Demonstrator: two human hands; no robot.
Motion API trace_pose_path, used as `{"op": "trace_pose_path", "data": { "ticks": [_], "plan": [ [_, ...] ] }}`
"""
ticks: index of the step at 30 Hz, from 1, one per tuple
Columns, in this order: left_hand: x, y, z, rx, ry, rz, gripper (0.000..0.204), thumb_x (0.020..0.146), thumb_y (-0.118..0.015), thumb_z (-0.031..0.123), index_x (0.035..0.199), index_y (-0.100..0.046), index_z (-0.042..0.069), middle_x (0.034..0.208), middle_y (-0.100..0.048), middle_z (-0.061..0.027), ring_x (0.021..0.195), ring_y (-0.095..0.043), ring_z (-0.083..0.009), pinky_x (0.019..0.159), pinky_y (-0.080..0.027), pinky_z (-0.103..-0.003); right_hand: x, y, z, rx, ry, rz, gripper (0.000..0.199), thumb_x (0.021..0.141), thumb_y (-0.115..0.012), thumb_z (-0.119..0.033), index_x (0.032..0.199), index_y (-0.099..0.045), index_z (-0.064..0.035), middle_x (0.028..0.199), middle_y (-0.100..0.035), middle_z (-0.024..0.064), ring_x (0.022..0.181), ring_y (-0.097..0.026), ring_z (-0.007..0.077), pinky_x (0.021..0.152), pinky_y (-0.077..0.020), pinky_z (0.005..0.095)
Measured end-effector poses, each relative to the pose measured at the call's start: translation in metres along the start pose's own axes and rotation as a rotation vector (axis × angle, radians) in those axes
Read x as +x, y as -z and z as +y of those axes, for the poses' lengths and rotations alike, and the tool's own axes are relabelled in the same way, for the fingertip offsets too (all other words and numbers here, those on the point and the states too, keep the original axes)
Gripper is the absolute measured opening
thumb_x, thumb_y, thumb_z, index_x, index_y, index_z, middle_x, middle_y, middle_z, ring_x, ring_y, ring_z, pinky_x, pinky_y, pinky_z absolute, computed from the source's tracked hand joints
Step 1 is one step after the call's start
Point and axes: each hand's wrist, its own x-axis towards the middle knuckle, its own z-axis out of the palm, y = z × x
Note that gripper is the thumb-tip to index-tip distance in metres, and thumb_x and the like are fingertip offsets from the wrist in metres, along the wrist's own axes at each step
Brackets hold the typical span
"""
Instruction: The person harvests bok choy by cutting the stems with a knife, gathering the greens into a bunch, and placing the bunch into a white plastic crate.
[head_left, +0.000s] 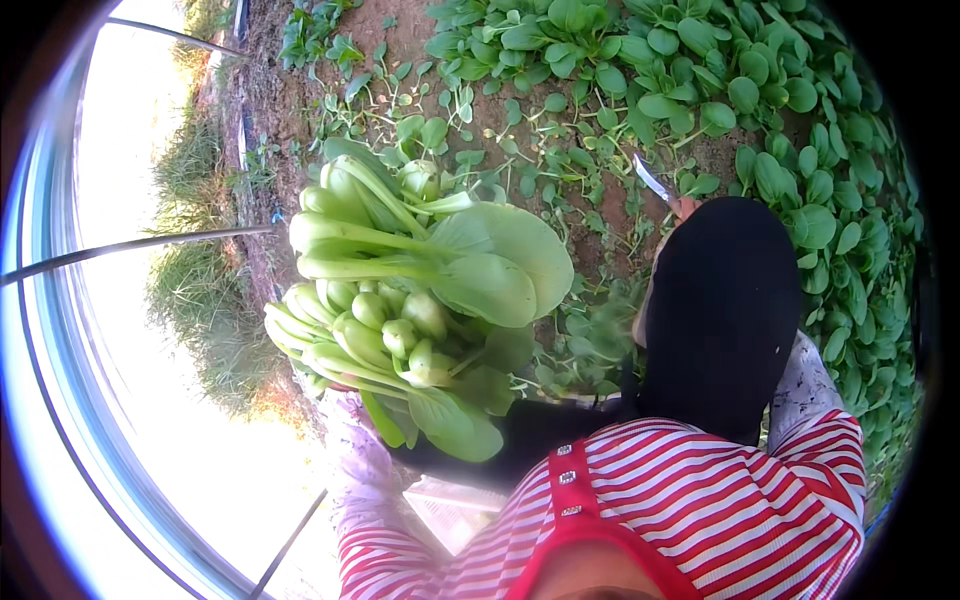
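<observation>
A big bunch of pale green bok choy (395,335) rests on my left hand (345,386), which is mostly hidden beneath the stalks. The heads lie with their thick white-green bases to the left and their broad leaves to the right. Beyond my raised knee shows a bit of my right hand (686,207), closed round a small knife (654,178). The blade points up and left over the soil, apart from the plants I hold. My knee hides most of the right hand and its forearm.
Dense leafy bok choy plants (800,190) grow along the right and top. Small weeds and trimmed leaves (600,190) cover the brown soil in the middle. My dark-trousered knee (722,310) stands high. At left are grass (205,310) and a thin curved pole (140,245).
</observation>
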Motion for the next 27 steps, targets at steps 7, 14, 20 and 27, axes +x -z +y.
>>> {"op": "trace_pose_path", "data": {
  "ticks": [7, 14, 20, 27],
  "plan": [
    [-0.064, 0.038, 0.016, -0.207, 0.012, 0.054, 0.040, 0.073, -0.075, 0.017, 0.108, -0.067, 0.000, 0.129, -0.050, -0.0227, 0.119, -0.051, -0.0355, 0.099, -0.042, -0.046, 0.028, 0.197, -0.210, 0.500, 0.531, -0.219, 0.037, 0.088, -0.064, -0.020, 0.119, -0.058, -0.0017, 0.098, -0.063, 0.0069, 0.089, -0.060, 0.0144, 0.077, -0.0490, 0.0290],
    [-0.123, 0.069, 0.000, -0.369, 0.007, 0.080, 0.039, 0.074, -0.075, 0.017, 0.108, -0.067, 0.000, 0.128, -0.051, -0.0222, 0.117, -0.051, -0.0350, 0.099, -0.043, -0.045, -0.128, 0.205, -0.414, 0.098, 1.343, -0.157, 0.058, 0.080, -0.068, -0.036, 0.124, -0.054, -0.0005, 0.109, -0.062, 0.0191, 0.098, -0.059, 0.0325, 0.085, -0.0479, 0.0407],
    [-0.166, 0.099, -0.029, -0.441, 0.026, 0.133, 0.039, 0.074, -0.075, 0.017, 0.108, -0.067, 0.000, 0.127, -0.052, -0.0217, 0.117, -0.052, -0.0345, 0.098, -0.043, -0.045, -0.153, 0.186, -0.437, 0.044, 1.396, -0.448, 0.061, 0.076, -0.073, -0.026, 0.126, -0.053, 0.0019, 0.118, -0.059, 0.0220, 0.111, -0.056, 0.0341, 0.094, -0.0451, 0.0414],
    [-0.158, 0.107, -0.039, -0.514, 0.036, 0.117, 0.039, 0.074, -0.075, 0.017, 0.108, -0.067, 0.000, 0.125, -0.053, -0.0212, 0.115, -0.053, -0.0340, 0.098, -0.044, -0.044, -0.156, 0.190, -0.451, 0.057, 1.506, -0.103, 0.043, 0.076, -0.069, -0.016, 0.115, -0.061, -0.0003, 0.115, -0.061, 0.0175, 0.106, -0.057, 0.0339, 0.091, -0.0464, 0.0414]
  ]
}}
